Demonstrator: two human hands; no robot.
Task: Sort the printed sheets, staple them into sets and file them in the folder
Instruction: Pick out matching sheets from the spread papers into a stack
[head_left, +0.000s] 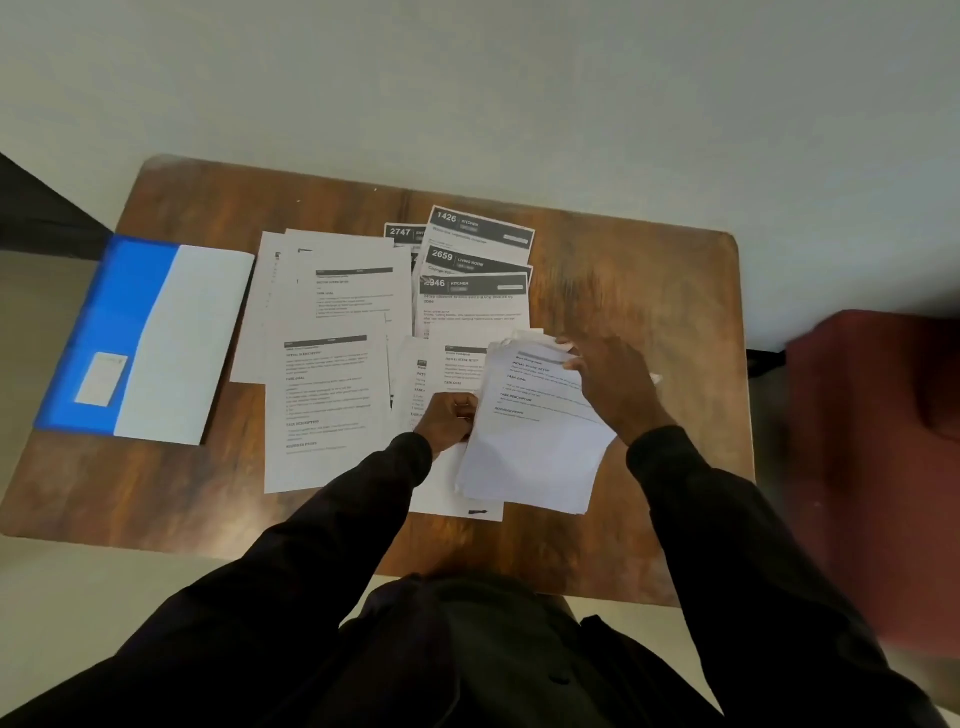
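Observation:
A stack of printed sheets (535, 441) is held above the wooden table (649, 291), tilted toward me. My left hand (449, 418) grips its left edge. My right hand (613, 384) pinches the top right corner, where the upper pages are lifted. Spread flat on the table are text sheets (327, 410), more text sheets (343, 296) behind them, and several sheets with dark numbered headers (475, 270). An open blue and white folder (145, 338) lies at the table's left edge. No stapler is in view.
A dark red chair (878, 441) stands close to the table's right side. A pale wall rises behind the table. Bare wood shows along the right part and front left corner of the table.

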